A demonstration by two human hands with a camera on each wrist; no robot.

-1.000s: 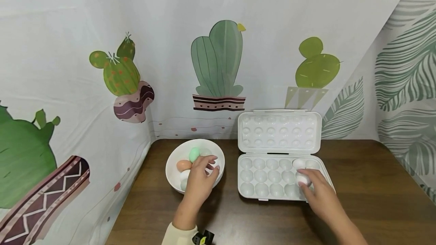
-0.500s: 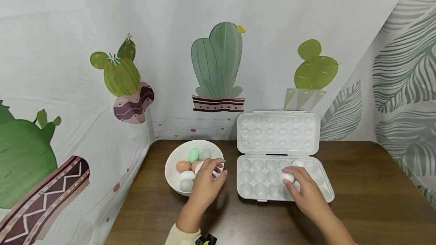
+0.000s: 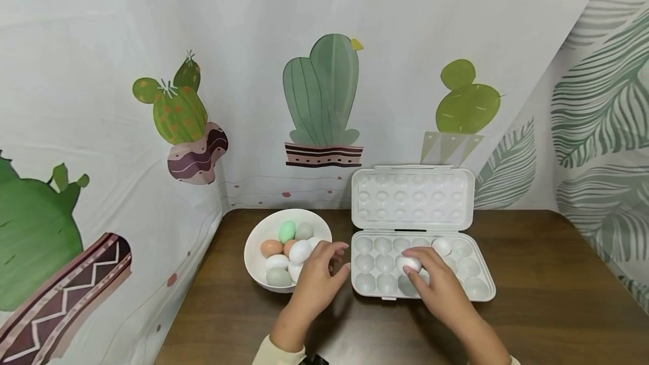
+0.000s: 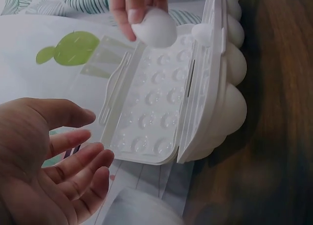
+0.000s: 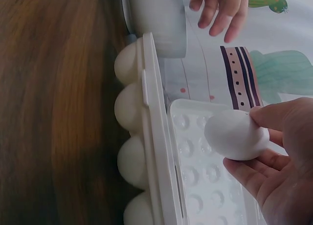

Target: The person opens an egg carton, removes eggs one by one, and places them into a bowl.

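Pinching a white egg in curled fingertips above the egg tray's middle cups, the right hand is risking a slip, while the left hand is hovering slack-fingered and empty beside the bowl.

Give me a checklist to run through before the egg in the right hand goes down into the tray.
1. Right hand pinches the white egg firmly: ok.
2. Egg is over the tray: ok.
3. Cup directly under the egg is free: cannot tell, the hand hides it.
4. Lid stands open, clear of the cups: ok.
5. Left hand is off the tray, open and holding nothing: ok.
6. Egg already in the back row sits apart from the held one: ok.
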